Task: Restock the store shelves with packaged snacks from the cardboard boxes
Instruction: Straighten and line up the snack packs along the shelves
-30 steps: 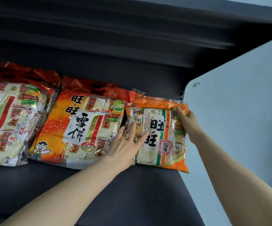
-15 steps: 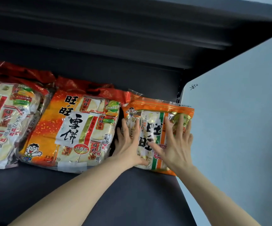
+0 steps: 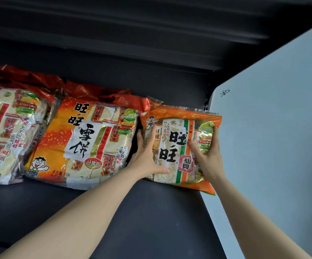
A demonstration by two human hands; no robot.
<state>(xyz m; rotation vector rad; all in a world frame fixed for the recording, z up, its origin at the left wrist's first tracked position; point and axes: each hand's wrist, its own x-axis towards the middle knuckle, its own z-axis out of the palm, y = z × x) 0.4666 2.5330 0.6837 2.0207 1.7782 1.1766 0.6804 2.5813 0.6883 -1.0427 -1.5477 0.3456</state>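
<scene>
The step in hand looks like seating the orange-and-green crinkly plastic rice-cracker bag (image 3: 177, 146) on the dark shelf (image 3: 151, 212), hard against the pale blue side panel (image 3: 273, 146). The left hand (image 3: 147, 156) lies flat on the bag's left edge, fingers straight; the right hand (image 3: 207, 152) curls around its right side. Next, probably release and fetch another pack. The bag leans back, glossy, label facing out.

On the shelf (image 3: 151, 212), I see the senbei bag (image 3: 179, 146) at far right against the side panel (image 3: 273, 146); two snow-cracker bags (image 3: 88, 143) lie left of it.
</scene>
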